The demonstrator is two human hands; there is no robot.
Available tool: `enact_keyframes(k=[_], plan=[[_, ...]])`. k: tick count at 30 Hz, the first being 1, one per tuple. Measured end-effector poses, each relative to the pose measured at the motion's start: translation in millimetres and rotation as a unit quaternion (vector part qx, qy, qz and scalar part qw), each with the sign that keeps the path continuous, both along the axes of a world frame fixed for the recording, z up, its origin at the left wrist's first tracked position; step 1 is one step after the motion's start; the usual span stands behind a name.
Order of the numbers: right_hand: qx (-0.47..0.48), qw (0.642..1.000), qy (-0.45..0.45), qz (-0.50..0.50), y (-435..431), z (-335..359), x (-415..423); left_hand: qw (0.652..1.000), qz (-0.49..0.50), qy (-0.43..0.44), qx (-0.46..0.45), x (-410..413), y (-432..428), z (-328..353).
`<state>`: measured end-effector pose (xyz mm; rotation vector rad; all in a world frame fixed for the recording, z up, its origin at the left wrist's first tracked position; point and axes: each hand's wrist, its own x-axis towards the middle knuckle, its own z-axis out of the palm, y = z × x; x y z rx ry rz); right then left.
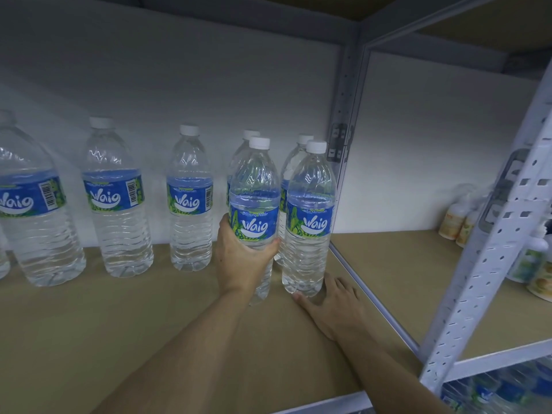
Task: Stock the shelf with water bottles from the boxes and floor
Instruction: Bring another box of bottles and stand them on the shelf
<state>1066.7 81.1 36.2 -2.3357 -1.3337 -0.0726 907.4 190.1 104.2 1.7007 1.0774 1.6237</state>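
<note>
- Reaching in from the lower edge, both bare forearms extend over the brown shelf board (pixel 149 324).
- The right hand (pixel 331 306) lies flat on the board, fingers spread and grip apart, holding nothing; its fingertips touch the base of the front right bottle (pixel 307 222).
- The left hand (pixel 243 255) has its grip clamped around the lower body of the held bottle (pixel 254 210), just under the blue label, thumb on the right side.
- The held bottle stands upright, just beside the front right bottle. Its base appears to be at the board, though the hand partly covers it and contact cannot be confirmed.
- Directly behind these two stand two rear bottles (pixel 294 162), mostly hidden, white caps showing.
- Further left along the white back wall (pixel 209 85), three single bottles (pixel 189 198) stand upright and well apart from each other, labels facing forward.
- A grey perforated upright (pixel 493 264) crosses the right foreground; a second post (pixel 343 115) divides the bays at the rear.
- In the right-hand bay, small yellow-labelled containers (pixel 460 222) sit against the far side, blurred.
- Below the shelf, at lower right, wrapped bottle packs (pixel 507 389) are visible, out of focus.
</note>
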Motion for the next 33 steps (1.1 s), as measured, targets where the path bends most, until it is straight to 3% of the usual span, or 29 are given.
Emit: enact_keyframes(k=[15,26,33], plan=[[0.012,0.999,-0.040,-0.006,6.7,-10.2,2.6,1.000,-0.018,0.010,-0.005,-2.8,6.1,-20.4],[0.016,0.998,-0.056,-0.019,5.7,-7.0,-0.3,0.994,-0.065,0.002,-0.086,-7.2,-4.5,-18.9],[0.001,0.998,-0.056,-0.009,1.0,4.7,-6.4,0.977,-0.102,0.084,-0.167,-33.8,-10.1,-9.4]])
